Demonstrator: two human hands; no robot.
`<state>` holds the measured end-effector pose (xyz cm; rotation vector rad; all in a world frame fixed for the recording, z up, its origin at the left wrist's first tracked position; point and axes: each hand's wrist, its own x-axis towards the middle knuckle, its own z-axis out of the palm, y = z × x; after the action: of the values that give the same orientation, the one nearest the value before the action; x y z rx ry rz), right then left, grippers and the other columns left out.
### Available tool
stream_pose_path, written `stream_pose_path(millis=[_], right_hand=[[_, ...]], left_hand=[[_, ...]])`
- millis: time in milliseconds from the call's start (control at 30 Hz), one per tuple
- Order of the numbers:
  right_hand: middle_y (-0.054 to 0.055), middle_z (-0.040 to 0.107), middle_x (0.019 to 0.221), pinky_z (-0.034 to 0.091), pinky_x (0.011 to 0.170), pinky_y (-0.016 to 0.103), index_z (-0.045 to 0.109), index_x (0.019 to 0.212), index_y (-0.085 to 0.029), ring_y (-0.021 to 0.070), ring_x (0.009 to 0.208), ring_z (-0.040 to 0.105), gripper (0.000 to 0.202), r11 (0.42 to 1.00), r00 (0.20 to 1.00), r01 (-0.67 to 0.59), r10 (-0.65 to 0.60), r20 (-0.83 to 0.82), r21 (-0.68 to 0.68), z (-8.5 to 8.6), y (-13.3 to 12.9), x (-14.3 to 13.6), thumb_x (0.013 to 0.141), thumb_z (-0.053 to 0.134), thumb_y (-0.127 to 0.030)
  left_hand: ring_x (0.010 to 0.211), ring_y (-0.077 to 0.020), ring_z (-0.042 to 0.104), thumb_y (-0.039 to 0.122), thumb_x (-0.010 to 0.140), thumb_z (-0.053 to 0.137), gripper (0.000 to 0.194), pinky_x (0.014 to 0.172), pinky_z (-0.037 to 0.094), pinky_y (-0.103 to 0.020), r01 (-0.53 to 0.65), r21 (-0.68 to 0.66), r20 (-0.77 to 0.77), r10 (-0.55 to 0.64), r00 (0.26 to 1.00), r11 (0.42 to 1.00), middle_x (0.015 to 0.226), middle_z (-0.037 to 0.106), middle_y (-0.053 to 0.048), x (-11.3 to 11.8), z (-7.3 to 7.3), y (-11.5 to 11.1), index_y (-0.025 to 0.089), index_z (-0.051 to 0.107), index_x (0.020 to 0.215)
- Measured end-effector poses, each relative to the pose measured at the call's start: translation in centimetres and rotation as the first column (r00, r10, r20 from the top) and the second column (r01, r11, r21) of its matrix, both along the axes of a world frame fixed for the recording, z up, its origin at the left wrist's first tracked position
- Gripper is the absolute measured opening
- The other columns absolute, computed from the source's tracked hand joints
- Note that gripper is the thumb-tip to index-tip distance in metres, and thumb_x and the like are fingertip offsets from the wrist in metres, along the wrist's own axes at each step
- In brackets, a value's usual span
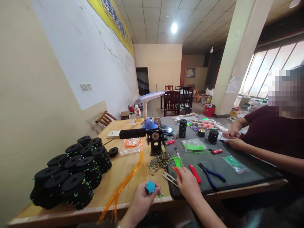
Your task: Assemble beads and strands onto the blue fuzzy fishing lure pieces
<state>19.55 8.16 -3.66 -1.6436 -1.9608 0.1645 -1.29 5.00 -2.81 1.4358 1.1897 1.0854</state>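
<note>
Left hand (140, 199): lower centre, grip closed around blue-topped bundle (150, 187)
Right hand (188, 183): narrow grip, holding orange piece (175, 170) beside snips (170, 179)
Desk (120, 166): bearing black rolls (73, 182), lower left

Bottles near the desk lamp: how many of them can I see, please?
2: left of the desk lamp stand a green-capped bottle and, slightly behind it, a labelled bottle. The lamp may hide others.

Wooden table (128, 161), black spools (73, 182), blue-handled pliers (212, 176)
</note>
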Motion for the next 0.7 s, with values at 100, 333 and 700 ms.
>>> stream_pose_path(millis=[100, 333, 700], right_hand=[[0.011, 0.070, 0.096, 0.048, 0.079, 0.028, 0.066, 0.111, -0.016, 0.0226, 0.092, 0.064, 0.036, 1.000, 0.998, 0.010, -0.011, 0.055, 0.020, -0.4, 1.0, -0.5, 0.083, 0.045, -0.008], [0.012, 0.069, 0.104, 0.046, 0.089, 0.038, 0.064, 0.110, -0.017, 0.0247, 0.099, 0.060, 0.029, 0.954, 0.991, 0.125, -0.135, 0.021, 0.273, -0.5, 0.1, 4.4, 0.088, 0.046, -0.020], [0.021, 0.068, 0.096, 0.048, 0.085, 0.046, 0.066, 0.099, -0.009, 0.0329, 0.091, 0.061, 0.056, 0.873, 0.927, 0.294, -0.360, 0.109, 0.389, -5.6, 0.1, 14.7, 0.090, 0.036, -0.056]], left_hand=[[0.042, -0.0085, 0.042, 0.059, 0.068, 0.070, 0.046, 0.042, 0.033, -0.020, -0.019, -0.019, 0.033, 0.020, 0.999, 1.000, 0.057, 0.062, -0.003, 0.1, -0.3, 0.2, 0.013, 0.066, 0.071], [0.039, -0.0088, 0.044, 0.062, 0.062, 0.073, 0.050, 0.041, 0.037, -0.022, -0.098, -0.039, 0.127, 0.102, 0.987, 0.994, 0.060, 0.069, -0.004, -0.3, -1.7, 0.7, 0.014, 0.067, 0.075], [0.037, -0.0060, 0.042, 0.058, 0.056, 0.078, 0.050, 0.038, 0.033, -0.019, -0.112, -0.075, 0.265, 0.128, 0.956, 0.991, 0.057, 0.068, -0.004, 0.1, 0.0, 0.3, 0.012, 0.066, 0.072]])
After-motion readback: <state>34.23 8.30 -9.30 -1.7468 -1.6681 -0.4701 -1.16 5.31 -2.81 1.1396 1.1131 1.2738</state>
